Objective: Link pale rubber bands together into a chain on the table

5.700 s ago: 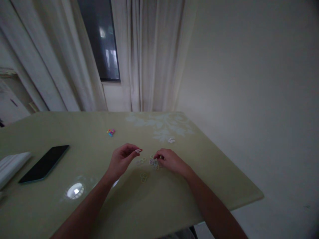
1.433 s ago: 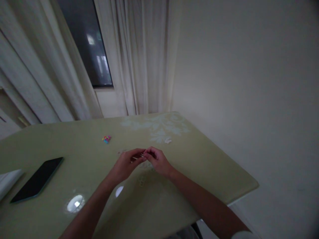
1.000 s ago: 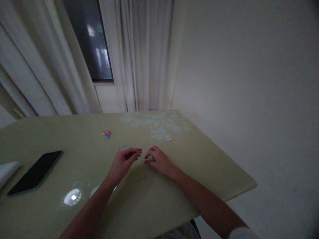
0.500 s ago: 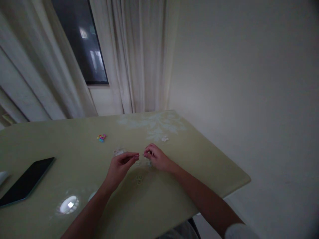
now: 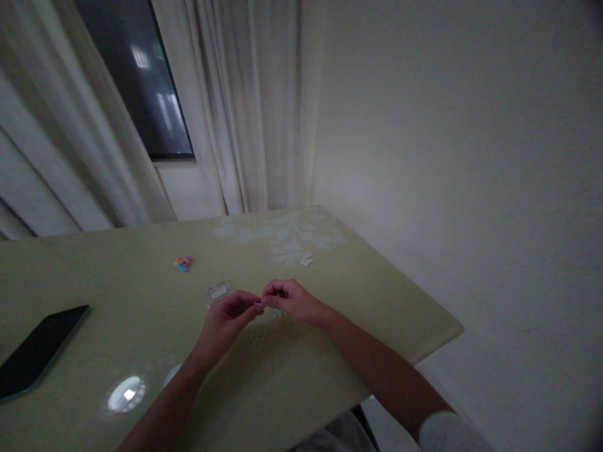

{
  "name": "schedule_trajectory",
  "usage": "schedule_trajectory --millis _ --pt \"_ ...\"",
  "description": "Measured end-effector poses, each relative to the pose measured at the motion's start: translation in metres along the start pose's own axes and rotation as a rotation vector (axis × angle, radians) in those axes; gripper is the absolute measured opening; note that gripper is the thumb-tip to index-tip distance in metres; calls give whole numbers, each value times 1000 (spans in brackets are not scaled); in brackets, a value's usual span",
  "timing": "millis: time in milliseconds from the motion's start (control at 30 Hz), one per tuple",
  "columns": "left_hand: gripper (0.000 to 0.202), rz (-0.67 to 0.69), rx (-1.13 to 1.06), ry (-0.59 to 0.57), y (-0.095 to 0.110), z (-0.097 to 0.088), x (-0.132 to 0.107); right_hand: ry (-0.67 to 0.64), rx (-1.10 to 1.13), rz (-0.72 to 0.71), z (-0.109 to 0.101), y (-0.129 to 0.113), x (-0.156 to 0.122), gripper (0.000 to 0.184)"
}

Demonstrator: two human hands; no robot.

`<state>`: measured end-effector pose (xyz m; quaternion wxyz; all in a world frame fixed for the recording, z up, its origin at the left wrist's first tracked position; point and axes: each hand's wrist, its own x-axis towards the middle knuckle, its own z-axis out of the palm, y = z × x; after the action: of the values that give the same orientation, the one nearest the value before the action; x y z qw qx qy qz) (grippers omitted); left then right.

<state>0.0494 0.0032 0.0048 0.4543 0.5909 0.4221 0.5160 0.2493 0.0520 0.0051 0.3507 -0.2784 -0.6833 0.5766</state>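
My left hand and my right hand meet fingertip to fingertip just above a pale green table. Both are pinched closed around something very small and pale that I cannot make out. Under the right hand lie several small pale rings. A pair of linked rings rests on the table below the hands. A small clear packet lies just left of my left hand.
A black phone lies at the left edge. A tiny cluster of bright coloured pieces and a small white piece sit farther back. Curtains and a dark window stand behind the table; a bare wall is at the right.
My hands came together, parted with the right one down at the rings, and have met again at the fingertips. The view has swung to the right, so the phone sits nearer the left edge.
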Motion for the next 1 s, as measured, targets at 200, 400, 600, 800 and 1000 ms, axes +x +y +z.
schedule_trajectory --millis 200,400,600,800,1000 --pt "23 50 54 99 3 -4 0 130 -249 -28 -25 -5 2 21" --pt "34 -5 2 189 8 -8 0 -68 -742 111 -65 0 -6 5" --pt "37 -18 -46 190 5 -8 1 -158 -758 238 -68 8 -11 8" --pt "26 -1 -15 185 2 -12 1 -100 -855 221 -48 11 -10 13" --pt "22 7 -29 203 2 -15 3 34 -991 185 -47 6 -9 21"
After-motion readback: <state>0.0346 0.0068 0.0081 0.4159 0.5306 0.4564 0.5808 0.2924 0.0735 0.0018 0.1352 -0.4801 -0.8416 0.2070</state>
